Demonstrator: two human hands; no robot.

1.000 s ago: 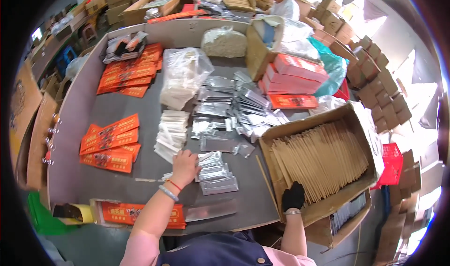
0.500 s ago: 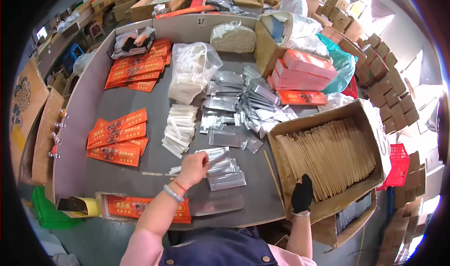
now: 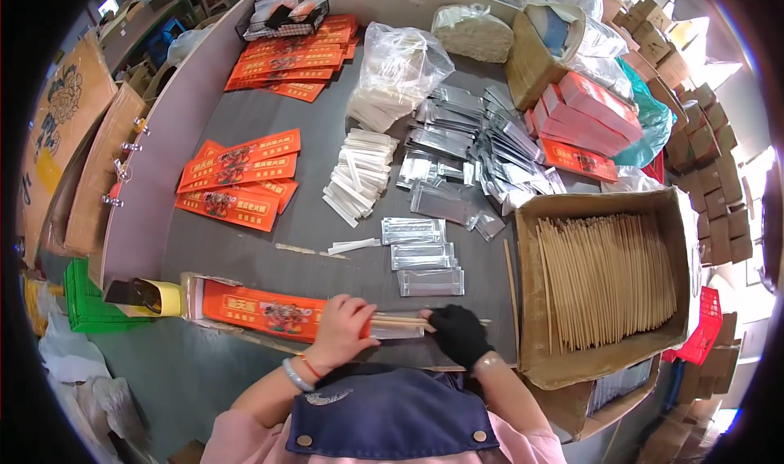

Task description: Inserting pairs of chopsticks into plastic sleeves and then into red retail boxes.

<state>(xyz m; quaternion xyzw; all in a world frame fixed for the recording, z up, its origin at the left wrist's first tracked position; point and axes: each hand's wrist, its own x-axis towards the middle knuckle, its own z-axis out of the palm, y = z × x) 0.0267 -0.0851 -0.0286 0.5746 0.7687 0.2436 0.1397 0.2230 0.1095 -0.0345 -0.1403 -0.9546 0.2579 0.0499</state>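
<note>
In my gloved right hand (image 3: 461, 335) is a pair of wooden chopsticks (image 3: 394, 320), held near one end and pointing left. My bare left hand (image 3: 343, 331) closes on the right end of an orange printed sleeve (image 3: 265, 309), where the chopsticks meet it; its fingers hide how far they reach in. A clear plastic part of the sleeve shows under the sticks. The sleeve lies in a shallow cardboard holder (image 3: 193, 294) along the near table edge. Just beyond my hands lie 3 silver-and-clear flat packets (image 3: 431, 283) in a column.
To the right stands a cardboard box (image 3: 532, 358) full of chopsticks, one loose stick (image 3: 510, 284) beside it. Orange sleeves (image 3: 237, 170) lie at left. White paper strips (image 3: 359, 174) and a heap of silver packets (image 3: 457, 133) cover the middle. Low partition walls (image 3: 163, 137) edge the table.
My left hand has moved from the silver packets down to the orange sleeve. My right hand has left the chopstick box and come left with chopsticks. The view has shifted.
</note>
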